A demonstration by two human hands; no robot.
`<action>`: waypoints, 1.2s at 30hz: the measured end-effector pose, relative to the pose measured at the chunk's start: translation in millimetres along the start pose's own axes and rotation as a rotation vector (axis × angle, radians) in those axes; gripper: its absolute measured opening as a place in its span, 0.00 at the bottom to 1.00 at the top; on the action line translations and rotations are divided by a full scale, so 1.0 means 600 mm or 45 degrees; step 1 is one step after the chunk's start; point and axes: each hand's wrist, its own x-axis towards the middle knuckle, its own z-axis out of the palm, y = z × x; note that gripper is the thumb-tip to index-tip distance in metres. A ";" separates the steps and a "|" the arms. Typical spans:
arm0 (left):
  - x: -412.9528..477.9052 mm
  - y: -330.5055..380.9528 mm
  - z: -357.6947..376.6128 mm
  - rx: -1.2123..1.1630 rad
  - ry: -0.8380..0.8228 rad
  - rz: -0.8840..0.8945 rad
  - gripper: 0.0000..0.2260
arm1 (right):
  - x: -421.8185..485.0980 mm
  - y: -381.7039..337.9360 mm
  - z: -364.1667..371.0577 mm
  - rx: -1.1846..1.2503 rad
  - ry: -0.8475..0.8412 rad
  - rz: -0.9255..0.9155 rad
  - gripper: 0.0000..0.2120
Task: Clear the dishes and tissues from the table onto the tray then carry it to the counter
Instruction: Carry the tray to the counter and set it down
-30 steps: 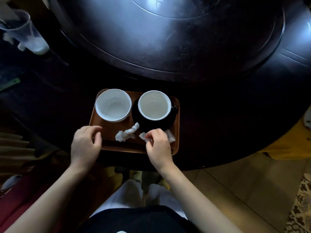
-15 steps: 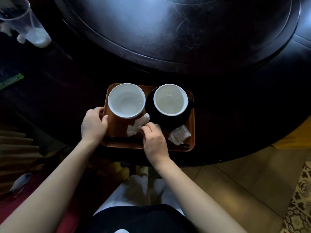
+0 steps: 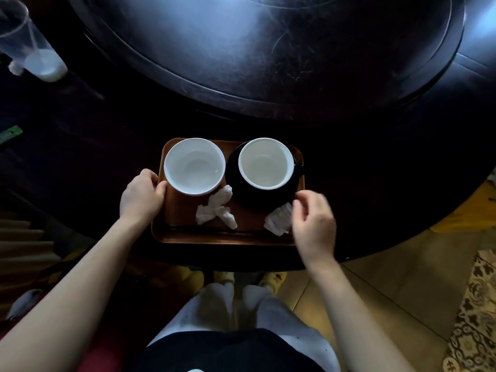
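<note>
A brown wooden tray (image 3: 188, 234) lies at the near edge of the dark round table (image 3: 375, 183). On it stand a white bowl (image 3: 194, 166) at the left and a white cup (image 3: 265, 163) on a black saucer (image 3: 241, 194) at the right. A crumpled tissue (image 3: 216, 210) lies in the tray's middle and a second tissue (image 3: 277, 220) near its right front corner. My left hand (image 3: 141, 197) grips the tray's left rim, thumb inside. My right hand (image 3: 314, 226) hovers at the tray's right side with loosely curled fingers, holding nothing; it looks blurred.
A raised dark turntable (image 3: 268, 49) fills the table's centre. A clear plastic cup (image 3: 24, 47) with a little white liquid stands at the far left. A green strip (image 3: 10, 133) lies at the left edge. Tiled floor and a patterned rug (image 3: 472, 312) are to the right.
My right hand left the middle tissue and moved right to the tray's right side. My left hand stays on the left rim.
</note>
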 end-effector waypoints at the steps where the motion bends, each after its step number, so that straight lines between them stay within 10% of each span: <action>1: 0.003 0.001 0.001 0.017 -0.003 -0.006 0.10 | 0.015 0.015 -0.008 -0.068 -0.048 0.130 0.09; 15: 0.014 0.009 0.013 0.239 -0.005 0.032 0.14 | 0.131 0.048 0.019 -0.321 -0.764 0.511 0.09; 28: -0.007 0.012 0.031 0.077 0.207 -0.055 0.13 | 0.081 0.042 0.035 -0.323 -0.301 0.310 0.10; 36: -0.011 0.037 0.007 -0.215 0.146 -0.035 0.12 | 0.074 0.059 0.037 0.289 -0.121 0.367 0.08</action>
